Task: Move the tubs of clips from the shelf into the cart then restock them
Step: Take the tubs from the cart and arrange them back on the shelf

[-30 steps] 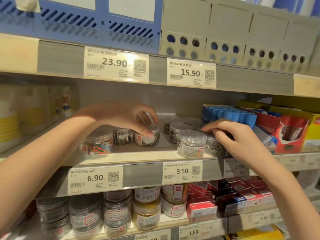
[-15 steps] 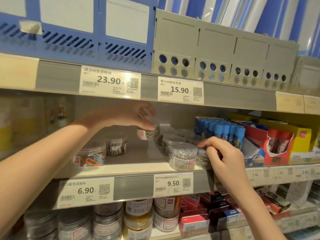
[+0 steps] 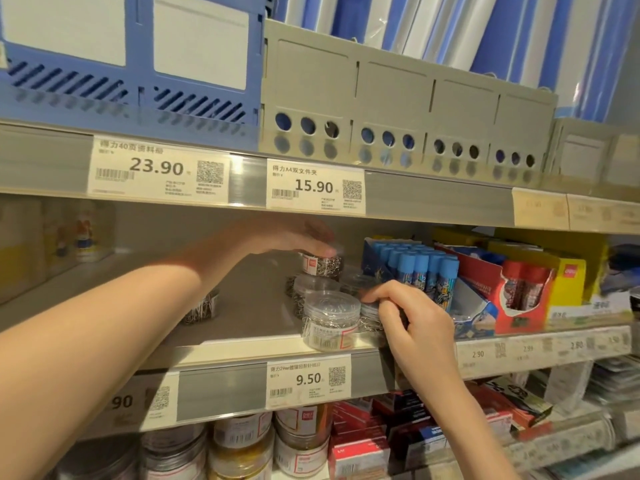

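Several clear round tubs of metal clips stand on the middle shelf [image 3: 249, 303]. My left hand [image 3: 294, 237] grips one tub [image 3: 320, 264] from above and holds it lifted over the tubs at the back. The front tub [image 3: 330, 320] stands at the shelf lip. Just right of it, my right hand [image 3: 408, 320] curls its fingers round a low tub [image 3: 370, 315], mostly hidden by the hand. One more tub [image 3: 204, 308] stands alone further left, partly behind my left forearm.
Blue-capped glue sticks [image 3: 420, 271] in a box stand right of the tubs, then red and yellow cartons [image 3: 526, 289]. Grey and blue file boxes fill the shelf above. Larger tubs [image 3: 242, 445] and red boxes sit on the shelf below. No cart in view.
My left hand has lifted its tub and carried it right and back over the rear tubs. My right hand has stayed on the low tub. The view tilted upward.
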The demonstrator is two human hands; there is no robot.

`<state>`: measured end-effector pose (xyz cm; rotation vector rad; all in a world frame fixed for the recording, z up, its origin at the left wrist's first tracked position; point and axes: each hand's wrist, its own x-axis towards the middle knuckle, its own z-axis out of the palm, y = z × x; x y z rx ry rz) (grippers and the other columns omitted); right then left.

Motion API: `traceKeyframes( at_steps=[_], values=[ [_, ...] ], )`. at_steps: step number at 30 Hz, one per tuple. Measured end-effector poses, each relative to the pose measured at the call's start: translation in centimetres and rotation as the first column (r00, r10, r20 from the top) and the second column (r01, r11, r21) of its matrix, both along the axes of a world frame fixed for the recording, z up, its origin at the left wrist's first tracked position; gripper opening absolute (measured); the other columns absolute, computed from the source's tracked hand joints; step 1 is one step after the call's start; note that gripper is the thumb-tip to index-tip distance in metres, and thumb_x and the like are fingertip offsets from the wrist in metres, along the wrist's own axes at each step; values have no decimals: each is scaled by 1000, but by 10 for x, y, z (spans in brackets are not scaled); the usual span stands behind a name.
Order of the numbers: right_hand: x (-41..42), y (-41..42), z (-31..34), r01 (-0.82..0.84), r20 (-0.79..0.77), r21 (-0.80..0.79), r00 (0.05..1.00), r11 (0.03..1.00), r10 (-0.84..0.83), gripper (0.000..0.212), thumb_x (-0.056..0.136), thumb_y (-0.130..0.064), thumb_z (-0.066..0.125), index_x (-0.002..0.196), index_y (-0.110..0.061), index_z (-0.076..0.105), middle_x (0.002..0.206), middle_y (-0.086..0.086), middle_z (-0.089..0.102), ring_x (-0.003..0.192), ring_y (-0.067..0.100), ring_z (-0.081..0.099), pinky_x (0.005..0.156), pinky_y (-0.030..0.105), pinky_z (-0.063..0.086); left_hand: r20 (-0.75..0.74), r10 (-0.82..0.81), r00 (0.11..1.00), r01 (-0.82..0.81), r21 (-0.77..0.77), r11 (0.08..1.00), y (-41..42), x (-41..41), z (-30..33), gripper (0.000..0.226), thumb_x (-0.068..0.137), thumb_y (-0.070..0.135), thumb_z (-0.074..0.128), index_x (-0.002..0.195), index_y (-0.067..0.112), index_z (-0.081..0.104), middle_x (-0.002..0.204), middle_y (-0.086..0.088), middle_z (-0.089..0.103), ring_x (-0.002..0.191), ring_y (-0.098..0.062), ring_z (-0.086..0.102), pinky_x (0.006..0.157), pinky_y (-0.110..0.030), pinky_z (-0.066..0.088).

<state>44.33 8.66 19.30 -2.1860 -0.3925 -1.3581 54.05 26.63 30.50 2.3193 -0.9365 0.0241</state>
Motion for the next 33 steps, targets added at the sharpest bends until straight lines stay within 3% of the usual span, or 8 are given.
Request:
traceKeyframes(
  at_steps=[2,7,12,16,26,30,33],
  values=[
    [1,0,0,3,7,2,1000,1000,-3,30,84,-26,35,79,-24,66,77,-16,64,79,2,58,64,34,49,-4,-2,1000,2,9,1000,-8,7,-2,36,83,31,67,116,16,63,120,-6,62,112,-20,58,102,-39,43],
    [3,0,-1,6,44,-3,999,1000,-6,30,84,-24,36,79,-23,66,77,-16,64,78,2,57,64,32,46,8,12,1000,-12,-20,1000,-26,22,-9,38,83,37,67,115,17,66,117,-2,64,110,-17,59,101,-37,44],
    [5,1,-3,20,63,-7,998,1000,-19,29,83,-22,37,77,-23,65,74,-15,64,75,4,57,63,30,42,48,19,999,-19,-11,1000,-40,29,-13,38,83,41,66,116,22,64,116,5,61,103,-8,54,85,-16,43],
    [5,1,-3,19,78,-16,997,1000,-17,29,83,-21,37,77,-22,65,74,-14,64,74,5,57,62,30,41,-47,13,999,-16,-56,998,-44,29,-14,38,83,38,66,118,22,61,113,7,55,107,-9,54,88,-26,52],
    [6,2,-3,34,106,-22,994,999,-32,29,83,-20,37,77,-21,66,73,-13,65,74,5,56,61,29,41,-64,-14,998,9,-78,997,-43,34,-18,31,84,37,66,112,25,61,121,6,56,111,-10,54,92,-30,52],
    [5,3,-3,33,102,-21,994,999,-31,30,84,-20,37,77,-20,66,73,-13,65,74,5,56,61,29,41,44,9,999,-9,-10,1000,-42,33,-18,40,86,42,62,121,24,58,120,7,56,113,-7,48,89,-19,37],
    [5,3,-3,37,109,-26,993,999,-34,30,84,-19,37,77,-20,66,73,-13,65,73,5,56,61,30,41,68,9,998,-13,54,998,-37,30,-14,55,85,47,59,135,26,48,138,6,47,125,-11,42,102,-23,32]
  ],
)
